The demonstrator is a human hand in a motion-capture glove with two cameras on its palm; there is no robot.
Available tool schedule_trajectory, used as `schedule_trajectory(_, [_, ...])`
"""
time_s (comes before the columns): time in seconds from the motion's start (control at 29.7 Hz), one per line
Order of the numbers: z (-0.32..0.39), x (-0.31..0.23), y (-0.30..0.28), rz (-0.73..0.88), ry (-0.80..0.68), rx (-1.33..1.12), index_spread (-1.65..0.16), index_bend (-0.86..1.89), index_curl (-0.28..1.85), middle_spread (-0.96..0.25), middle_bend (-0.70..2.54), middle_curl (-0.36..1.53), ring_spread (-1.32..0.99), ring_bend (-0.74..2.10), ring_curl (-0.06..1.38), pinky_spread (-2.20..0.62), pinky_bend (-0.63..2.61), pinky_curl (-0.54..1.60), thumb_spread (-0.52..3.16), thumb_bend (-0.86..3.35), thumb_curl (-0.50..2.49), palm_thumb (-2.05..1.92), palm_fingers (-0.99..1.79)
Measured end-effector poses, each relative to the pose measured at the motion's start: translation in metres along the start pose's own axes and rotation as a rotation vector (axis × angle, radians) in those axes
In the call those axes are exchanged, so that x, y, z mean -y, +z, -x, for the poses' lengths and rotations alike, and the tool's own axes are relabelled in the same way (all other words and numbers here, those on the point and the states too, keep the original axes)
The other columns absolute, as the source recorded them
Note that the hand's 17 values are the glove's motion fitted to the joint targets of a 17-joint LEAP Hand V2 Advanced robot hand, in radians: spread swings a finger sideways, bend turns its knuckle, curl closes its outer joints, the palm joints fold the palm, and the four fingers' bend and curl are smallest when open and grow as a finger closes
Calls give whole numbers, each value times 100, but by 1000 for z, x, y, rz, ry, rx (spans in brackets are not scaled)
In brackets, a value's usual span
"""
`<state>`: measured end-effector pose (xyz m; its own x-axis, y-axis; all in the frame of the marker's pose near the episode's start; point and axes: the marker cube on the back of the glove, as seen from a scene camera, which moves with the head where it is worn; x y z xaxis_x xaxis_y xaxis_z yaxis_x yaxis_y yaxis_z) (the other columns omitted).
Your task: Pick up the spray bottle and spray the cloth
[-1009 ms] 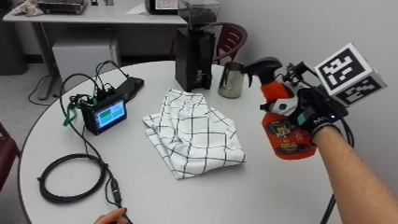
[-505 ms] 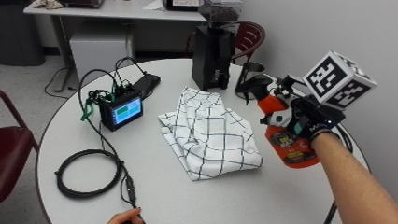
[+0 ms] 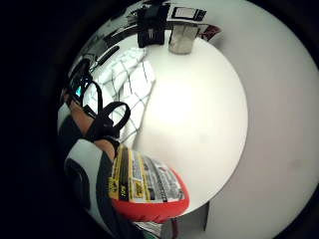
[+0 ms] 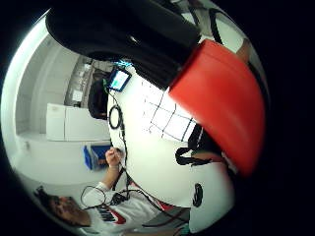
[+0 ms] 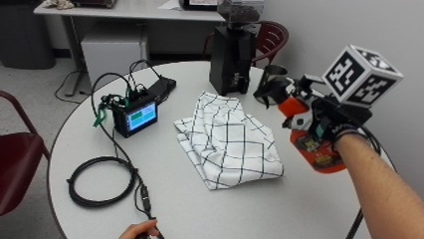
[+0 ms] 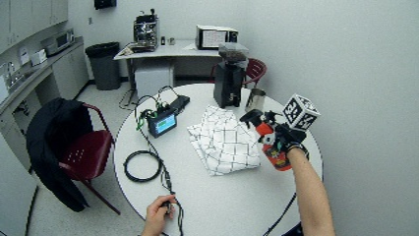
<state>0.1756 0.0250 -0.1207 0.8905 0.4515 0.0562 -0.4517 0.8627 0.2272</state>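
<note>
— Red plastic is what we notice first: where is the spray bottle (image 5: pixel 317 144)?

— We see it lifted above the round white table (image 5: pixel 265 209), tilted, its black nozzle toward the checked cloth (image 5: pixel 228 139). Our gloved right hand (image 5: pixel 334 127) has its fingers curled round the bottle's neck.

— And the cloth?

— We see it lying crumpled between the bottle and the small screen device (image 5: pixel 136 117), near the black grinder (image 5: pixel 230 59) and the metal jug (image 5: pixel 271 79).

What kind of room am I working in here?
Most likely an office break room or small lab. A coffee grinder stands on the round white table, an espresso machine and a microwave sit on a side table by the wall, with a bin beside it.
</note>
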Motion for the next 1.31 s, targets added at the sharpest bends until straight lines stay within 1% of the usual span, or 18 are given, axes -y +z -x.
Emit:
schedule_trajectory(0.1, [17, 9, -36, -57, -28, -33, -21, 14, 35, -9, 33, 44, -12, 58, 40, -9, 42, 38, 48, -3, 66, 95, 122])
schedule_trajectory(0.17, [25, 11, -42, -67, -41, -46, -21, 14, 36, -9, 33, 44, -12, 58, 40, -9, 43, 38, 48, -3, 67, 95, 122])
schedule_trajectory(0.34, [18, 7, 4, 15, -37, -70, -21, 14, 36, -9, 33, 44, -12, 58, 40, -9, 43, 38, 48, -3, 67, 95, 122])
schedule_trajectory(0.44, [8, 4, 9, 31, -24, -69, -21, 14, 36, -9, 33, 45, -12, 58, 40, -9, 43, 38, 47, -4, 68, 95, 122])
schedule_trajectory(0.61, [17, 14, -49, -72, -27, -65, -20, 14, 36, -9, 33, 45, -12, 59, 40, -9, 43, 38, 47, -3, 68, 95, 122])
schedule_trajectory(0.67, [23, 16, -61, -90, -27, -64, -20, 14, 36, -9, 33, 45, -12, 59, 40, -9, 43, 38, 46, -3, 68, 95, 122])
schedule_trajectory(0.74, [24, 16, -55, -76, -25, -74, -20, 14, 36, -9, 33, 45, -11, 59, 40, -9, 43, 38, 46, -3, 69, 95, 122])
schedule_trajectory(0.91, [2, 6, -7, 21, 3, -93, -20, 14, 36, -9, 33, 45, -11, 59, 40, -9, 43, 38, 46, -3, 69, 95, 122])
schedule_trajectory(1.01, [-8, 1, -8, 13, 18, -45, -20, 14, 36, -9, 33, 45, -11, 59, 40, -9, 44, 38, 46, -3, 69, 95, 121])
schedule_trajectory(1.14, [19, -1, -39, -67, -51, 23, -20, 14, 36, -9, 33, 45, -11, 59, 40, -9, 44, 38, 46, -3, 70, 95, 121])
schedule_trajectory(1.31, [77, -2, -65, -172, -174, 198, -20, 14, 36, -9, 33, 45, -11, 58, 40, -9, 44, 38, 46, -3, 70, 95, 121])
